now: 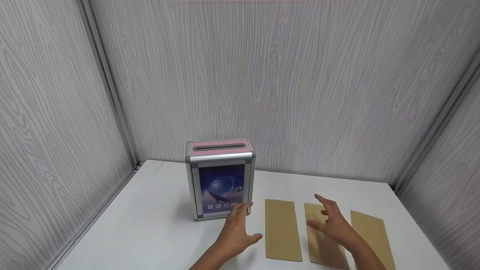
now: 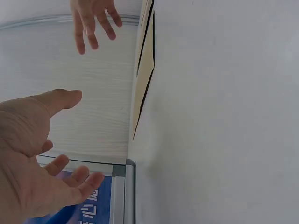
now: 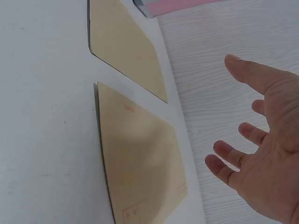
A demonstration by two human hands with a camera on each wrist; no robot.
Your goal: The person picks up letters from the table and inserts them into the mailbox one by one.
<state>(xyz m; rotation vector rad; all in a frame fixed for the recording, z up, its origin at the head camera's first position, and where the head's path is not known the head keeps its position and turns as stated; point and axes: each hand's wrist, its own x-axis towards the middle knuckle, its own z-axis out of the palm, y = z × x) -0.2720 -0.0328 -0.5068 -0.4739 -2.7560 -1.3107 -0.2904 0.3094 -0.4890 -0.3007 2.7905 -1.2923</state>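
My left hand (image 1: 236, 232) hovers in front of the lower right corner of a metal-framed box (image 1: 221, 180), thumb spread away from the fingers and nothing in it. That box has a pink top with a slot and a blue picture panel with a small lock. Over the middle one of three brown paper envelopes (image 1: 326, 247), my right hand (image 1: 332, 225) is held in the air, fingers apart and empty. The left envelope (image 1: 282, 230) lies between the two hands. Partly behind my right forearm is the right envelope (image 1: 373, 236). Red print shows on an envelope (image 3: 140, 154) in the right wrist view.
All of it stands on a white table (image 1: 150, 225). Grey wood-grain panels (image 1: 262, 86) rise at the back and on both sides. The box stands near the back panel, left of the envelopes.
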